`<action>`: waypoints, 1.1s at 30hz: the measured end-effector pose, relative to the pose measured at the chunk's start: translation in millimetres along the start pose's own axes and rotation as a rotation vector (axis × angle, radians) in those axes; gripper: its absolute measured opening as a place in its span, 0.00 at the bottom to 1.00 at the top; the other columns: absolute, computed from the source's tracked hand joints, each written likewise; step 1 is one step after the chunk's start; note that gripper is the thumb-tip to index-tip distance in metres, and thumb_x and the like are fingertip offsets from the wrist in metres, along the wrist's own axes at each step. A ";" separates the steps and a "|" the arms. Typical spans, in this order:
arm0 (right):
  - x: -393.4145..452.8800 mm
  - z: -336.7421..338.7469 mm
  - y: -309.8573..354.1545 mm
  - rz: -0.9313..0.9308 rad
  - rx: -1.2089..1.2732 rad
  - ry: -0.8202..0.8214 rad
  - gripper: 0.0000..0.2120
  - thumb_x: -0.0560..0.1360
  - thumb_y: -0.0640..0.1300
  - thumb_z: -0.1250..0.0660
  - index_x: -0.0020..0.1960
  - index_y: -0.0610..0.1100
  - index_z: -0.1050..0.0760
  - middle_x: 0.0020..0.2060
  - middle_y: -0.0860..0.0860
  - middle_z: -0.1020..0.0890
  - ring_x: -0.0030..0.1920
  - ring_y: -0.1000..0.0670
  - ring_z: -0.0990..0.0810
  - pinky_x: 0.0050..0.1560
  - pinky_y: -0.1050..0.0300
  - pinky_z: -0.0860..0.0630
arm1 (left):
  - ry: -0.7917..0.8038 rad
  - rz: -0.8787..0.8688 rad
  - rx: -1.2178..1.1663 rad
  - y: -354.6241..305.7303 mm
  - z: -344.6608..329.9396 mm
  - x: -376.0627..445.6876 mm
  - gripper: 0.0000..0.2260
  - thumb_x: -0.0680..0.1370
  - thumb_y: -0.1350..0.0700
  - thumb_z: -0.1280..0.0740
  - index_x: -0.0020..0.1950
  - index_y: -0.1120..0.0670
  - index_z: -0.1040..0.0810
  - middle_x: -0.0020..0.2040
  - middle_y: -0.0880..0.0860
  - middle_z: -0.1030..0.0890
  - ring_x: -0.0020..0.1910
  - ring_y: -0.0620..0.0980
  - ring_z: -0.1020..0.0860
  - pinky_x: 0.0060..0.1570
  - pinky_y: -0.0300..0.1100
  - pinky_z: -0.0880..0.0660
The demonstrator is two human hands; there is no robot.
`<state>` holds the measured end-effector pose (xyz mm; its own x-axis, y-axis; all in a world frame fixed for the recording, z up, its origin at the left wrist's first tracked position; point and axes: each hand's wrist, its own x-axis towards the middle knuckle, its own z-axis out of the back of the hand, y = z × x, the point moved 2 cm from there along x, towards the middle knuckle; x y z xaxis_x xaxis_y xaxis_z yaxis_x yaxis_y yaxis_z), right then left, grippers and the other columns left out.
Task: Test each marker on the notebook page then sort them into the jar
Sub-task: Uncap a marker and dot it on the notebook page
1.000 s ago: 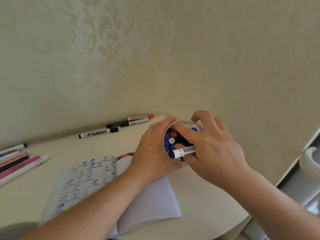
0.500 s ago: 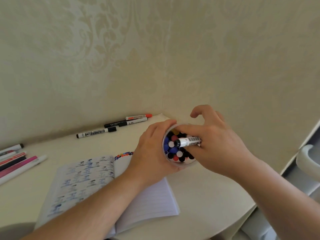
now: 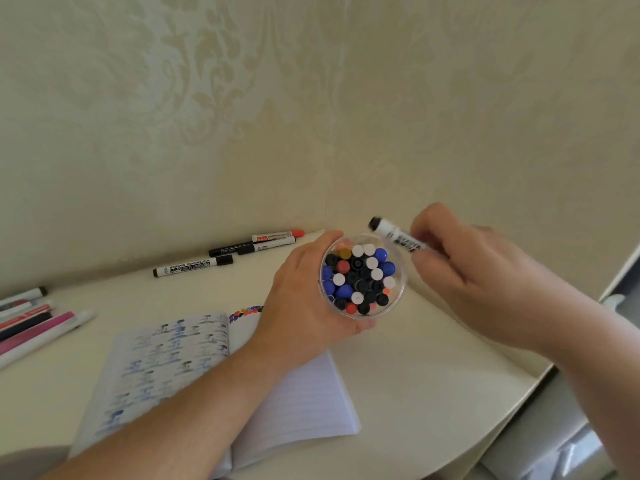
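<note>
**Clear plastic jar nearly full, one white marker held beside its rim**

Clear plastic, thin-walled and round, the jar point(image 3: 398, 303) looks light on its own but, by my reckoning, heavy with the crowd of blue, white, black and red marker caps point(image 3: 360, 277) packed upright inside. I see my left hand point(image 3: 304, 303) wrapped round its wall, fingers curled under the near side. It sits toward the far right corner of the cream bench point(image 3: 433, 375). A smooth wall like that could slip or flex if squeezed hard, so I'd keep the grip low and all round.

My right hand point(image 3: 485, 282) pinches the white-barrelled, black-capped marker point(image 3: 394, 233) by its lower barrel, fingers point(image 3: 429, 247) curled, cap pointing up-left just past the jar's far rim. The marker is stiff, light and slick; mid-barrel is the sure hold.

The open lined notebook point(image 3: 298, 410) with blue test marks lies toward the near edge. More loose markers point(image 3: 194, 266) lie along the far edge, and others point(image 3: 38, 323) lie at the left edge.
</note>
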<state>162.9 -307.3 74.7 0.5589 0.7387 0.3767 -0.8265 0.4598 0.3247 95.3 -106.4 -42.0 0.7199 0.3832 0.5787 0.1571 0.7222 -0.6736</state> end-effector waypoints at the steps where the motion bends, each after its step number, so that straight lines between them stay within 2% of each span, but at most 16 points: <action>1: 0.0 0.1 1.4 0.035 -0.151 0.004 0.02 0.81 0.53 0.40 0.53 0.58 0.31 0.36 0.57 0.23 0.38 0.54 0.25 0.39 0.51 0.24 | 0.002 -0.008 0.012 -0.2 0.0 -0.1 0.51 0.56 0.39 0.15 0.74 0.33 0.37 0.69 0.35 0.30 0.70 0.39 0.31 0.70 0.50 0.28; 3: 1.3 1.2 1.8 0.038 -0.366 -0.029 0.10 0.79 0.63 0.41 0.60 0.66 0.28 0.43 0.60 0.20 0.46 0.51 0.21 0.41 0.49 0.21 | 0.002 -0.030 0.032 0.2 -0.7 -0.7 0.51 0.57 0.39 0.15 0.75 0.35 0.37 0.69 0.36 0.29 0.70 0.40 0.30 0.70 0.51 0.28; 5: 3.3 5.6 1.7 -0.019 -0.383 -0.101 0.10 0.79 0.65 0.39 0.59 0.71 0.26 0.45 0.60 0.19 0.48 0.48 0.21 0.41 0.51 0.20 | 0.003 -0.039 0.037 -1.0 -1.9 -0.9 0.51 0.57 0.37 0.16 0.75 0.34 0.37 0.68 0.36 0.30 0.70 0.41 0.31 0.71 0.51 0.29; 6: 3.3 5.9 1.9 -0.023 -0.372 -0.145 0.08 0.79 0.64 0.37 0.57 0.69 0.22 0.45 0.60 0.19 0.47 0.48 0.20 0.40 0.51 0.20 | 0.002 -0.034 0.044 -2.2 -2.8 -0.6 0.51 0.56 0.37 0.17 0.75 0.33 0.38 0.68 0.36 0.30 0.70 0.41 0.31 0.71 0.50 0.29; 9: 3.5 -3.3 0.6 0.022 -0.320 -0.306 0.04 0.76 0.52 0.29 0.48 0.60 0.16 0.47 0.58 0.22 0.40 0.44 0.21 0.35 0.53 0.22 | -0.014 -0.027 0.107 -5.7 -6.7 1.1 0.52 0.56 0.36 0.17 0.75 0.34 0.38 0.67 0.36 0.30 0.68 0.40 0.31 0.71 0.48 0.30; 11: 3.8 -11.0 2.7 0.075 -0.265 -0.335 0.09 0.73 0.41 0.29 0.46 0.55 0.18 0.49 0.54 0.25 0.35 0.44 0.24 0.32 0.55 0.27 | -0.038 -0.073 0.146 -8.9 -9.6 1.4 0.52 0.57 0.36 0.17 0.76 0.37 0.37 0.66 0.37 0.30 0.67 0.39 0.31 0.70 0.48 0.30; 13: 4.4 -15.2 11.3 0.225 -0.198 -0.352 0.14 0.70 0.32 0.32 0.46 0.49 0.17 0.48 0.50 0.25 0.33 0.45 0.27 0.30 0.55 0.28 | -0.055 -0.138 0.182 -11.9 -13.1 1.4 0.51 0.57 0.34 0.18 0.76 0.40 0.36 0.66 0.38 0.29 0.67 0.41 0.30 0.69 0.50 0.29; 15: 7.7 -19.8 17.3 0.352 -0.150 -0.363 0.16 0.71 0.28 0.32 0.50 0.46 0.17 0.46 0.48 0.25 0.35 0.43 0.25 0.30 0.50 0.25 | -0.031 -0.137 0.199 -15.3 -16.3 2.9 0.50 0.58 0.31 0.21 0.76 0.39 0.36 0.66 0.41 0.27 0.66 0.43 0.28 0.67 0.51 0.28; 18: 26.4 -31.6 14.1 0.332 -0.174 -0.370 0.22 0.72 0.30 0.32 0.60 0.48 0.19 0.45 0.49 0.24 0.41 0.42 0.24 0.33 0.45 0.21 | 0.010 -0.068 0.220 -17.6 -18.4 7.9 0.52 0.57 0.29 0.23 0.78 0.37 0.39 0.66 0.39 0.27 0.67 0.42 0.29 0.67 0.48 0.28; 22: 51.0 -36.4 7.7 0.294 -0.172 -0.469 0.18 0.72 0.34 0.25 0.59 0.47 0.19 0.43 0.51 0.18 0.48 0.43 0.25 0.41 0.42 0.22 | -0.022 0.061 0.096 -13.7 -13.5 13.9 0.52 0.56 0.30 0.20 0.76 0.34 0.39 0.64 0.39 0.26 0.65 0.44 0.27 0.64 0.49 0.25; 25: 57.0 -38.6 10.5 0.169 -0.007 -0.394 0.19 0.74 0.43 0.24 0.62 0.52 0.26 0.49 0.58 0.17 0.54 0.47 0.24 0.50 0.44 0.21 | 0.015 0.126 -0.053 -7.1 -10.1 22.4 0.52 0.56 0.33 0.18 0.76 0.36 0.37 0.64 0.41 0.22 0.65 0.48 0.23 0.63 0.54 0.23; 26: 56.9 -40.7 9.8 0.120 0.083 -0.360 0.24 0.74 0.48 0.23 0.65 0.55 0.29 0.53 0.60 0.18 0.57 0.50 0.24 0.54 0.48 0.22 | 0.024 0.147 -0.085 -5.9 -8.5 24.5 0.52 0.56 0.33 0.17 0.76 0.37 0.36 0.64 0.42 0.21 0.64 0.49 0.21 0.62 0.55 0.22; 28: 54.2 -49.3 3.4 -0.007 0.342 -0.282 0.41 0.69 0.54 0.19 0.74 0.65 0.38 0.65 0.63 0.24 0.63 0.56 0.24 0.60 0.56 0.24 | 0.028 0.203 -0.125 -4.9 -4.5 26.5 0.51 0.57 0.32 0.19 0.75 0.38 0.39 0.65 0.41 0.20 0.63 0.45 0.20 0.59 0.51 0.21; 30: 51.8 -64.6 -5.1 -0.091 0.576 -0.172 0.57 0.63 0.57 0.15 0.78 0.72 0.51 0.72 0.61 0.30 0.68 0.59 0.25 0.66 0.54 0.24 | 0.013 0.267 -0.106 -6.7 0.3 26.7 0.45 0.61 0.36 0.20 0.71 0.40 0.41 0.62 0.41 0.20 0.54 0.39 0.19 0.50 0.41 0.21; 32: 55.0 -82.2 -10.7 -0.077 0.613 -0.124 0.64 0.60 0.57 0.14 0.79 0.73 0.56 0.75 0.57 0.32 0.71 0.60 0.27 0.71 0.53 0.26 | 0.019 0.323 -0.079 -3.8 1.6 29.6 0.35 0.69 0.45 0.21 0.66 0.45 0.40 0.57 0.43 0.20 0.43 0.35 0.20 0.39 0.36 0.22; 33: 58.2 -86.8 -11.8 -0.078 0.587 -0.149 0.64 0.61 0.55 0.14 0.79 0.73 0.56 0.74 0.56 0.32 0.70 0.61 0.27 0.69 0.57 0.26 | 0.037 0.331 -0.091 -4.3 2.9 31.5 0.33 0.71 0.47 0.21 0.65 0.45 0.39 0.56 0.42 0.20 0.43 0.34 0.20 0.39 0.35 0.22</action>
<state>199.3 -227.0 17.5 0.6547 0.6176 0.4359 -0.6315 0.1299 0.7644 115.3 -95.8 -19.6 0.7656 0.5658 0.3061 -0.0306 0.5073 -0.8612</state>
